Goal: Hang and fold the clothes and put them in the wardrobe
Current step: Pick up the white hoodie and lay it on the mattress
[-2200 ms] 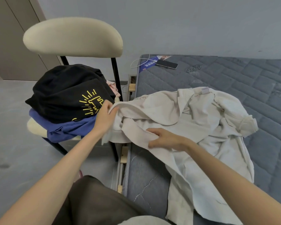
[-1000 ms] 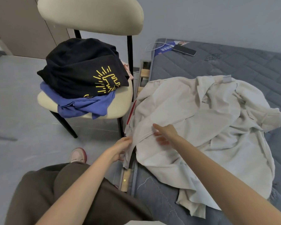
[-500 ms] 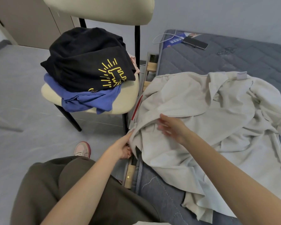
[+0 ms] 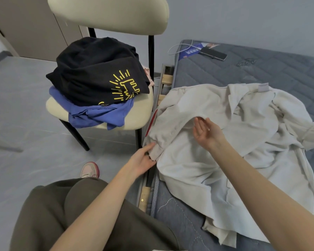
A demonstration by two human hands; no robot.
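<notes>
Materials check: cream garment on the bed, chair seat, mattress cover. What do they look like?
Cream garment: soft matte knit, probably cotton fleece; it slumps in loose rounded folds and shows no shine.
Chair seat: smooth cream padded cover, possibly faux leather; faint sheen, no visible weave.
Mattress cover: grey woven fabric, matte, quilted with stitched lines.

Shirt point(image 4: 216, 142), 3 o'clock: plain off-white, grey label; mattress point(image 4: 261, 69) beneath: slate grey, quilted chevrons. Chair point(image 4: 107, 13), 11 o'clock: cream pads, black legs; on it top point(image 4: 91, 69), black with yellow line-drawn figure and rays, over plain blue garment point(image 4: 98, 115). Trousers point(image 4: 71, 214), 7 o'clock: olive-brown; shoe point(image 4: 90, 170): pink.
</notes>
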